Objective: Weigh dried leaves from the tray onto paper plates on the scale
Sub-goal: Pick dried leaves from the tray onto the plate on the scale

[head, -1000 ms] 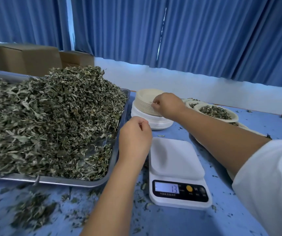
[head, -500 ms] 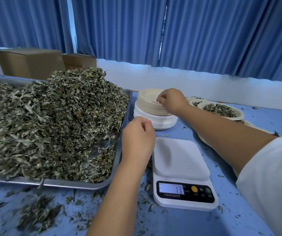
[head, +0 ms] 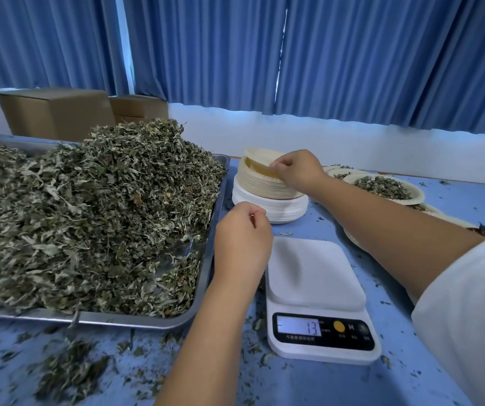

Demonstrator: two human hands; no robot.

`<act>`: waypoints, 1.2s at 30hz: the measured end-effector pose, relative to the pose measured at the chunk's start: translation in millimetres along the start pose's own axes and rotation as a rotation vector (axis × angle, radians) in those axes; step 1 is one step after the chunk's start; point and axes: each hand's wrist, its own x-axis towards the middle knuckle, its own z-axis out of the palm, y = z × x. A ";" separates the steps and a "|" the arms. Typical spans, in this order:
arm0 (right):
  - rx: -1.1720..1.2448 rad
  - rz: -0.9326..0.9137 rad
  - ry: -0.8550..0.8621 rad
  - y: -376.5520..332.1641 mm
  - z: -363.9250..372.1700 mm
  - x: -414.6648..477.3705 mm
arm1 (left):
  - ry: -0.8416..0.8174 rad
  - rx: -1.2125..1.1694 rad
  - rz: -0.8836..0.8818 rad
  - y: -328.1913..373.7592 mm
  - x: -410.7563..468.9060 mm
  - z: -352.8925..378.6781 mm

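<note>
Paper plate [head: 261, 156] is pinched at its rim by the right hand [head: 301, 172] and held tilted above the plate stack [head: 267, 190], centre frame. The left hand [head: 242, 238] is clenched, nothing seen in it, between the tray [head: 135, 321] of dried leaves [head: 89, 215] at left and the scale [head: 314, 276], where 13 is displayed.

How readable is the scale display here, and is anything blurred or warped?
Head view: the scale display reads 13, sharp, without glare; head view: scattered leaves at lower left are smeared; head view: the tray rim bows from wide-angle distortion.
</note>
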 end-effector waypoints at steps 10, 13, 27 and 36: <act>0.135 -0.266 0.136 -0.9 -31.3 -99.4 | 0.028 -0.140 -0.095 3.6 0.9 -8.5; 0.115 -0.356 0.157 16.3 -41.7 -143.3 | 0.053 -0.196 -0.149 2.5 0.3 -5.8; 0.136 -0.484 -0.093 74.6 -51.4 -223.3 | 0.002 0.135 -0.151 -10.5 -13.1 0.7; 0.178 -0.468 -0.058 82.1 -55.7 -220.8 | -0.019 0.304 -0.133 -16.9 -17.4 4.8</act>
